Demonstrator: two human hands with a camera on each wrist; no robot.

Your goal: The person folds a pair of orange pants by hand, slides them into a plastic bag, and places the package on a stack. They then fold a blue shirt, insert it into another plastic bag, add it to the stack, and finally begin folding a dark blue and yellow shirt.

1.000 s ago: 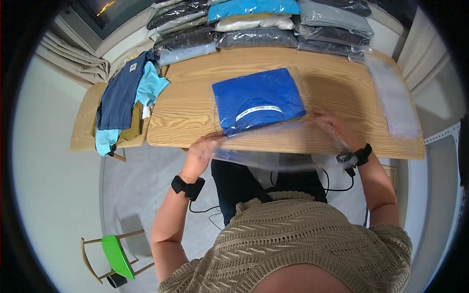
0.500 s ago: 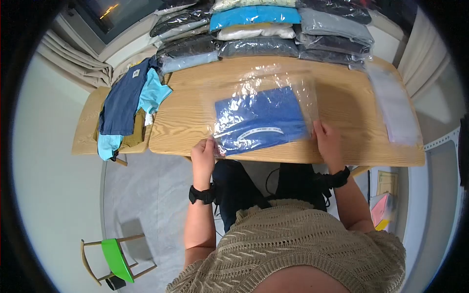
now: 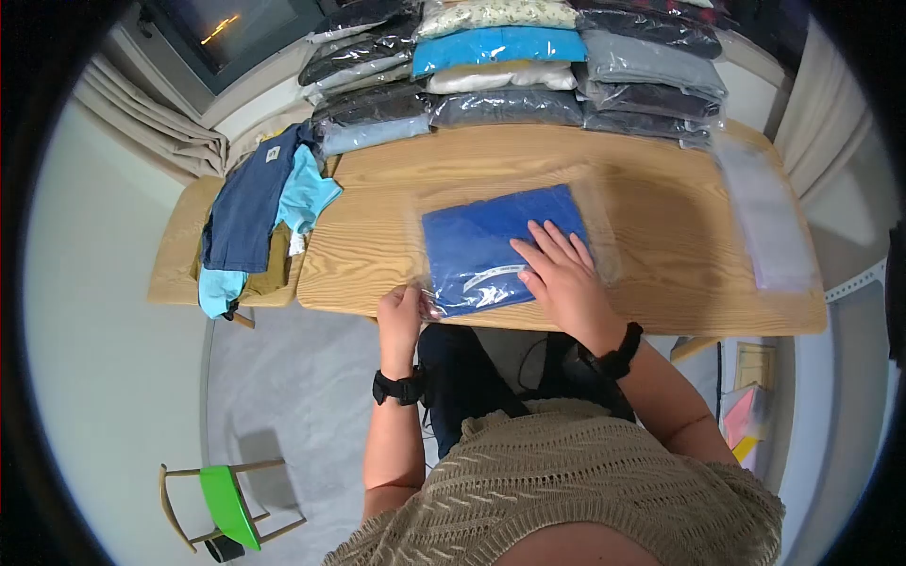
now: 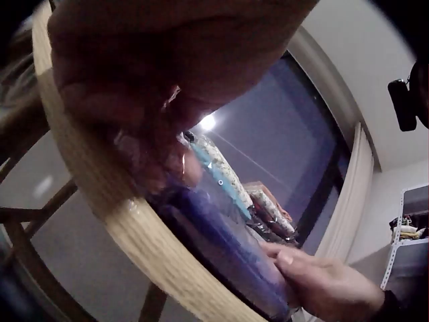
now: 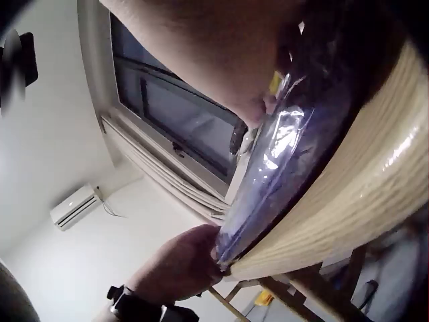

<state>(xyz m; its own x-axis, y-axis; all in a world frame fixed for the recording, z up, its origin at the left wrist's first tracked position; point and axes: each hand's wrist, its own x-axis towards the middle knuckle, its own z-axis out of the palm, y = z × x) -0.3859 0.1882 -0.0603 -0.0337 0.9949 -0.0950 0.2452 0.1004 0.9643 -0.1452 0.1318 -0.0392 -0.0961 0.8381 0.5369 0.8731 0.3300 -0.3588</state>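
A folded blue garment [image 3: 472,236] with a white printed band lies inside a clear plastic bag [image 3: 602,203] at the front of the wooden table. My left hand [image 3: 400,316] pinches the bag's near left corner between thumb and fingers, right by the table edge. Spread flat over the right part of the garment, my right hand [image 3: 566,283] rests on the plastic with straight fingers. In the left wrist view the bagged blue garment [image 4: 228,248] lies along the table edge, the right hand [image 4: 328,285] beyond it. Glossy plastic [image 5: 281,144] shows under my palm in the right wrist view.
Stacks of bagged clothes [image 3: 505,104] line the table's back edge. Flat clear bags [image 3: 769,222] lie at the right end. Loose clothes, with a navy garment [image 3: 255,208] on top, lie on a surface at the left. A green-seated chair [image 3: 229,507] stands on the floor.
The plastic film has come down from the raised hands to lie around the blue garment. My right hand has left the bag's right edge and moved left onto the garment; my left keeps the near corner.
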